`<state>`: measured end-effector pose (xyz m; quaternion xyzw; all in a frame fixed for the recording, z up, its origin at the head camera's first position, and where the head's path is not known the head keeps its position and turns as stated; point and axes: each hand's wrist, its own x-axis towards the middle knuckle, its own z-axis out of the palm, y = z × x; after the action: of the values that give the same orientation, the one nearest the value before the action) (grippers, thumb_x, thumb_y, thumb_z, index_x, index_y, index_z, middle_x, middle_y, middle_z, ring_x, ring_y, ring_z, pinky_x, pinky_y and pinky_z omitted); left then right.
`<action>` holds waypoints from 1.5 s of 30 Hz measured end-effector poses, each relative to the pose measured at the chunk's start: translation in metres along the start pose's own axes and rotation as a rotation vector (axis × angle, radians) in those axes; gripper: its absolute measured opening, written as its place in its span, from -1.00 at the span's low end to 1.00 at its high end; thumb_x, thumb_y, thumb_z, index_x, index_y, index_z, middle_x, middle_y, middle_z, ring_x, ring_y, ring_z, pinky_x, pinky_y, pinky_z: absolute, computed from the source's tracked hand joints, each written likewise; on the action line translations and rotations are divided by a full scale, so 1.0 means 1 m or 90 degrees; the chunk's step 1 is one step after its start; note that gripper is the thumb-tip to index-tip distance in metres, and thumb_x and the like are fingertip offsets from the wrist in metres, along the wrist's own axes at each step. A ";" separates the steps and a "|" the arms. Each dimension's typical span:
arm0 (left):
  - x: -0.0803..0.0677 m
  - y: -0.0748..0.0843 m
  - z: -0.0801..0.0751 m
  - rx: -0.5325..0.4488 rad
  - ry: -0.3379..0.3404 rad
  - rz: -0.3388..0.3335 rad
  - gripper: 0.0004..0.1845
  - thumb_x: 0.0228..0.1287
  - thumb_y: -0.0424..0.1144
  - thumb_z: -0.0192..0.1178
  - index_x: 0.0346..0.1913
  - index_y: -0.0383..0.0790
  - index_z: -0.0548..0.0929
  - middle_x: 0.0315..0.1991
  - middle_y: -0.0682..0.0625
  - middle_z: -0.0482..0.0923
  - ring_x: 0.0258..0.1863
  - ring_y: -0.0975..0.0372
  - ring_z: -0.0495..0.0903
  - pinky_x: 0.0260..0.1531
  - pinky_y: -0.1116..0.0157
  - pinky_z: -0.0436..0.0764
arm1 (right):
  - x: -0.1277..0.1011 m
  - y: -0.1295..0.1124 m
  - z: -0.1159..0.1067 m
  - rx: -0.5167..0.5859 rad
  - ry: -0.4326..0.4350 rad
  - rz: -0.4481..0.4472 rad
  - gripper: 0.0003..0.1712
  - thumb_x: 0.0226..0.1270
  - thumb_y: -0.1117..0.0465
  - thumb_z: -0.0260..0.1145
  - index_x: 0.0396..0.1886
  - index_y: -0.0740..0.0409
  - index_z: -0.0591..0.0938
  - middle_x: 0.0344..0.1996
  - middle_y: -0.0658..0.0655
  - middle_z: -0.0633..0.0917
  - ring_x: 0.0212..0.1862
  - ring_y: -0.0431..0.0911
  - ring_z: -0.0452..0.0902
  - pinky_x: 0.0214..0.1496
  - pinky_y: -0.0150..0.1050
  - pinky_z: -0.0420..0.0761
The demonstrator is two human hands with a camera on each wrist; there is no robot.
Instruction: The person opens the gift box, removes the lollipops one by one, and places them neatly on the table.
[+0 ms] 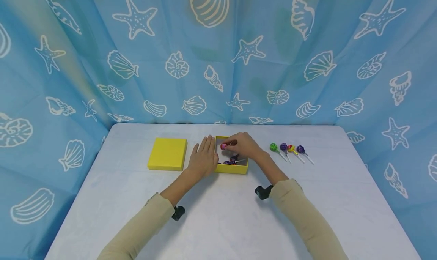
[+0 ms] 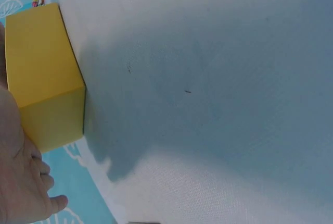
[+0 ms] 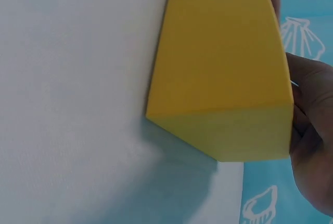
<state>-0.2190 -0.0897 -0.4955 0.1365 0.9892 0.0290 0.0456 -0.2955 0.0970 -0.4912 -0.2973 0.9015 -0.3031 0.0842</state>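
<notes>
An open yellow box (image 1: pixel 231 169) with a pale inside stands near the back of the table, several wrapped lollipops (image 1: pixel 232 160) lying in its front part. Over the box, my right hand (image 1: pixel 243 145) pinches a pink-wrapped lollipop (image 1: pixel 224 146) between thumb and fingers. My left hand (image 1: pixel 203 158) rests with straight fingers against the box's left side. In the left wrist view the box wall (image 2: pixel 44 57) shows beside that hand. The right wrist view has the box's outer wall (image 3: pixel 223 47) and part of the right hand (image 3: pixel 315 114); the pinched lollipop is hidden there.
A yellow lid (image 1: pixel 167 154) lies flat on the white table (image 1: pixel 218 214), left of the box. To the right, several lollipops form a row, a green one (image 1: pixel 274 147) nearest the box and a purple one (image 1: pixel 301 149) at the far end. A blue shell-patterned curtain (image 1: pixel 218 55) hangs behind.
</notes>
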 end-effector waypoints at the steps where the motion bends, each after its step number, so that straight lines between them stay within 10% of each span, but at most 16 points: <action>1: 0.000 0.000 0.000 0.001 0.000 0.000 -0.30 0.60 -0.02 -0.23 0.59 -0.32 -0.08 0.60 -0.16 -0.13 0.56 0.04 -0.13 0.46 -0.02 0.01 | -0.001 0.000 -0.001 0.013 0.011 0.008 -0.74 0.32 0.22 0.43 -0.01 0.15 0.78 -0.19 0.04 0.78 -0.20 -0.14 0.66 -0.06 -0.24 0.65; 18: 0.000 -0.002 0.002 -0.006 -0.005 0.006 -0.31 0.61 -0.04 -0.28 0.59 -0.34 -0.13 0.60 -0.17 -0.17 0.57 0.04 -0.17 0.46 0.00 -0.01 | -0.047 0.019 -0.049 0.139 0.154 0.061 -0.70 0.35 0.21 0.40 0.04 0.17 0.76 -0.10 0.12 0.76 -0.16 -0.04 0.64 -0.11 -0.17 0.65; 33: 0.000 -0.002 0.001 -0.017 -0.003 0.004 -0.31 0.60 -0.05 -0.26 0.59 -0.35 -0.11 0.60 -0.17 -0.17 0.57 0.04 -0.17 0.47 -0.01 -0.03 | -0.114 0.085 -0.085 0.115 0.283 0.169 -0.63 0.41 0.13 0.36 0.08 0.25 0.72 -0.03 0.25 0.73 -0.06 0.07 0.65 -0.17 -0.57 0.54; 45: 0.000 -0.001 0.001 -0.012 -0.014 -0.003 -0.30 0.60 -0.04 -0.28 0.59 -0.34 -0.14 0.61 -0.16 -0.20 0.57 0.05 -0.18 0.47 0.00 -0.04 | -0.165 0.140 -0.085 0.102 0.420 0.268 -0.58 0.39 0.07 0.37 0.08 0.27 0.71 -0.03 0.32 0.72 0.01 0.13 0.63 -0.09 -0.51 0.58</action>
<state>-0.2190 -0.0903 -0.4963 0.1342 0.9886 0.0368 0.0579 -0.2589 0.3258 -0.5111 0.0146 0.8948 -0.4280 -0.1263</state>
